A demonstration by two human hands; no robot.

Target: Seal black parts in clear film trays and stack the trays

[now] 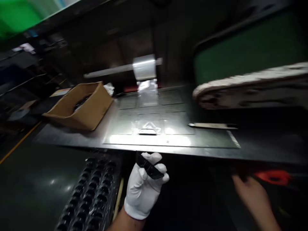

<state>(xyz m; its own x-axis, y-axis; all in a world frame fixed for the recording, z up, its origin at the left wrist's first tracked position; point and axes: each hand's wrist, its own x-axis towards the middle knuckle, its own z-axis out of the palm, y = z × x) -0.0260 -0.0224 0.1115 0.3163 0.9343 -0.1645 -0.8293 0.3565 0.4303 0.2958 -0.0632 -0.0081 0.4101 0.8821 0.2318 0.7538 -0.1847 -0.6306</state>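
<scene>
My left hand (141, 189), in a white glove, is closed around a small flat black part (149, 169), just in front of the bench edge. My right hand (251, 189) is bare and smeared by motion at the lower right, so its fingers do not show clearly. It is nearest to a red object (274, 177), whose kind I cannot make out. Beyond my left hand, a dark piece with crumpled clear film (149, 129) lies near the front of the bench mat (211, 141).
An open cardboard box (96, 109) with dark contents stands at the left. A clear film roll (144, 67) hangs on a rod behind. A thin knife-like tool (211, 125) lies at the right, below a green conveyor belt (252, 51). A tray with round pockets (89, 195) is lower left.
</scene>
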